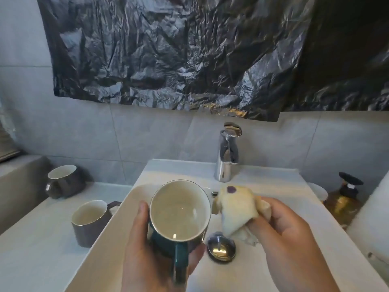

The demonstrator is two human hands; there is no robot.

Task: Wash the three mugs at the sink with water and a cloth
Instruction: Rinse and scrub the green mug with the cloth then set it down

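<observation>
- Teal glazed mug [180, 209], round, with a smooth cream inside and a thin shiny rim, is held over the white sink [273, 192], its mouth tipped up towards the camera and its handle pointing at the viewer.
- Left hand [147, 256] holds this mug from below, with the thumb against the left wall near the rim and the fingers curled round the other side.
- Right hand [288, 232] grips a bunched cloth [237, 209], soft and pale cream with one purple spot. The cloth is just beside the mug's right rim; whether they touch cannot be told.
- Three mugs in all. The other two are dark brown with pale insides and bright rims, and both stand upright on the pale worktop [31, 249] left of the sink: the far mug [63, 181] near the wall and the near mug [91, 221] just beside the sink's edge.
- One chrome tap [228, 152], a polished upright cylinder with a flat lever on top, stands at the back of the sink.
- One round, shiny metal drain plug [221, 248] sits in the basin floor, below the cloth.
- One amber bottle [343, 199] with a black pump top stands right of the sink.
- Crinkled black plastic sheet [179, 53] hangs on the wall above large, smooth grey wall tiles [147, 133].
</observation>
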